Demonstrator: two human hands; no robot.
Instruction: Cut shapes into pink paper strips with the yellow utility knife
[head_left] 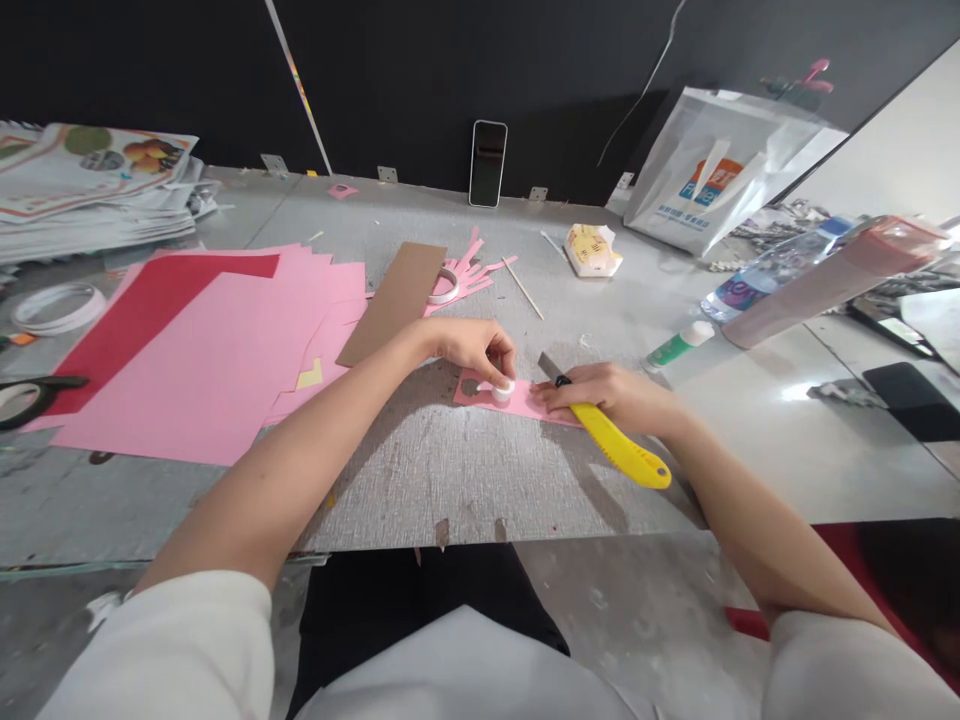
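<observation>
Pink paper strip (517,400), a small flat cut piece, lies on the grey board (450,480) at mid-table, pinned under both hands. One round hole shows in its left end, so at least one cut appears finished; the strip's remaining length shows no other opening, though the hands cover much of it.

Left hand (474,348): fingers are drawn together, pinching a small white round cap (501,390) that stands on the strip just right of the hole. Right hand (611,395): fingers lie flat and extended on the strip's right part, while the palm is closed over a yellow plastic utility knife (619,445). Its grey blade is extended and points up and left past the fingertips, apart from the cap; it does not appear to be cutting the paper now.

Judgement: work on this strip is partway, with marking or cutting around the cap seemingly outstanding.

Outward: a brown cardboard rectangle (394,300) and a stack of large pink paper sheets (217,360) lie to the left, pink fringed offcuts (476,268) with a tape roll behind, and a green-and-white glue bottle (679,347) to the right.
</observation>
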